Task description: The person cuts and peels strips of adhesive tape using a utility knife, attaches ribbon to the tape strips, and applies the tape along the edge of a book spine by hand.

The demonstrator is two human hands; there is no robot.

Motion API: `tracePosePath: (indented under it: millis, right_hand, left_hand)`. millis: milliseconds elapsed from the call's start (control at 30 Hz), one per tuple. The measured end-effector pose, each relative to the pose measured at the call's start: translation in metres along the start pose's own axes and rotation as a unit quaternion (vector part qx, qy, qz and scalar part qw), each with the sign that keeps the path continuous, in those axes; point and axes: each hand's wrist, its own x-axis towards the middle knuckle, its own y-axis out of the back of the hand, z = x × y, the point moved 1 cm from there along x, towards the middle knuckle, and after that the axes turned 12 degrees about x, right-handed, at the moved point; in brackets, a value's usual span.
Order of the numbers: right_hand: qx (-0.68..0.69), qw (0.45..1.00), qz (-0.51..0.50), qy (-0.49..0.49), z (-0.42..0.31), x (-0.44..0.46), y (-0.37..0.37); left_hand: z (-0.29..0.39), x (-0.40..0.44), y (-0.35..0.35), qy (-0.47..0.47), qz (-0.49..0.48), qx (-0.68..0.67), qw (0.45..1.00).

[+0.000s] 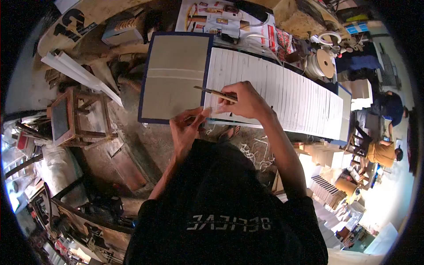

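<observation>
My right hand (247, 101) is closed around a thin, brown, knife-like tool (224, 96), its pointed end toward the left. Beneath it lies a long row of overlapping white paper stacks (282, 92), marked by thin dark lines. At the near left corner of the stacks, my left hand (186, 126) has its fingers pinched together; whatever is between them is too small to make out. A grey-beige board with dark blue edges (174, 79) lies flat against the left end of the stacks. The fingertips of both hands are close together.
A spool (324, 64) stands behind the stacks, near a printed banner sheet (238, 22). White scraps of string (260, 154) lie on the floor. To the left is a wooden stool (81, 117). Two people (386, 152) are at the far right, near more paper stacks (327, 192).
</observation>
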Motion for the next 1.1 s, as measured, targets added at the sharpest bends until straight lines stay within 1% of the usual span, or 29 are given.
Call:
tracePosePath:
  millis: [33, 67, 100, 167, 233, 267, 333, 367, 433, 467, 533, 567, 600, 633, 667, 700, 767, 933, 1000, 1033, 1100]
  right_hand:
    - [0.004, 1.000, -0.024, 0.005, 0.000, 0.005, 0.002]
    - [0.009, 0.999, -0.049, 0.008, -0.002, 0.009, 0.003]
    - [0.013, 0.999, -0.050, 0.005, -0.005, 0.012, 0.004]
    - [-0.018, 0.995, -0.092, 0.024, -0.011, 0.021, 0.007]
    - [-0.022, 0.994, -0.098, 0.035, -0.010, 0.028, 0.006]
    - [-0.041, 0.992, -0.112, 0.033, -0.015, 0.031, 0.006]
    - [-0.061, 0.989, -0.134, 0.035, -0.019, 0.035, 0.003]
    - [-0.071, 0.987, -0.133, 0.047, -0.020, 0.036, 0.001]
    - [-0.084, 0.985, -0.136, 0.060, -0.019, 0.038, 0.001]
    - [-0.062, 0.985, -0.144, 0.068, -0.019, 0.039, 0.002]
    - [-0.040, 0.984, -0.160, 0.075, -0.017, 0.041, 0.003]
    - [-0.029, 0.983, -0.174, 0.046, -0.016, 0.044, 0.005]
    - [-0.018, 0.982, -0.187, 0.016, -0.015, 0.047, 0.006]
    - [-0.018, 0.981, -0.190, 0.016, -0.014, 0.048, 0.007]
    - [-0.028, 0.980, -0.194, 0.033, -0.014, 0.050, 0.007]
    - [-0.036, 0.978, -0.197, 0.049, -0.014, 0.051, 0.006]
    - [-0.045, 0.977, -0.204, 0.051, -0.016, 0.051, 0.005]
    - [-0.081, 0.972, -0.214, 0.052, -0.025, 0.053, 0.006]
    - [-0.066, 0.974, -0.195, 0.096, -0.019, 0.052, 0.004]
    - [-0.066, 0.974, -0.194, 0.095, -0.017, 0.051, 0.003]
    - [-0.098, 0.966, -0.169, 0.166, -0.012, 0.051, 0.001]
  left_hand:
    - [-0.008, 0.003, -0.001, -0.001, 0.003, -0.043, 0.999]
    - [-0.006, 0.001, -0.003, 0.001, 0.001, -0.040, 0.999]
    - [-0.004, -0.002, -0.006, 0.017, -0.003, -0.055, 0.998]
    - [-0.004, -0.003, -0.007, 0.032, -0.003, -0.071, 0.997]
    - [-0.008, -0.004, -0.007, 0.079, -0.004, -0.106, 0.991]
    - [-0.008, -0.005, -0.007, 0.079, 0.002, -0.109, 0.991]
    - [-0.010, -0.007, -0.005, 0.085, -0.005, -0.158, 0.984]
    - [-0.013, -0.007, -0.005, 0.086, 0.000, -0.161, 0.983]
    - [-0.021, -0.004, -0.008, 0.056, -0.011, -0.183, 0.981]
    - [-0.017, -0.005, -0.010, 0.055, -0.007, -0.186, 0.981]
    - [-0.009, -0.012, -0.011, 0.034, 0.030, -0.183, 0.982]
    - [-0.012, -0.012, -0.010, 0.036, 0.034, -0.185, 0.982]
    - [-0.014, -0.008, -0.009, 0.026, 0.021, -0.156, 0.987]
    - [-0.016, -0.005, -0.009, 0.017, 0.008, -0.127, 0.992]
    - [-0.014, -0.004, -0.009, 0.018, 0.010, -0.128, 0.992]
    - [-0.013, -0.004, -0.009, 0.034, 0.011, -0.123, 0.992]
    - [-0.013, -0.006, -0.010, 0.054, 0.013, -0.117, 0.992]
    - [-0.021, -0.005, -0.011, 0.034, 0.008, -0.135, 0.990]
    - [-0.023, -0.005, -0.011, 0.037, 0.007, -0.134, 0.990]
    - [-0.024, -0.006, -0.012, 0.041, 0.008, -0.133, 0.990]
    - [-0.019, -0.006, -0.013, 0.049, 0.013, -0.145, 0.988]
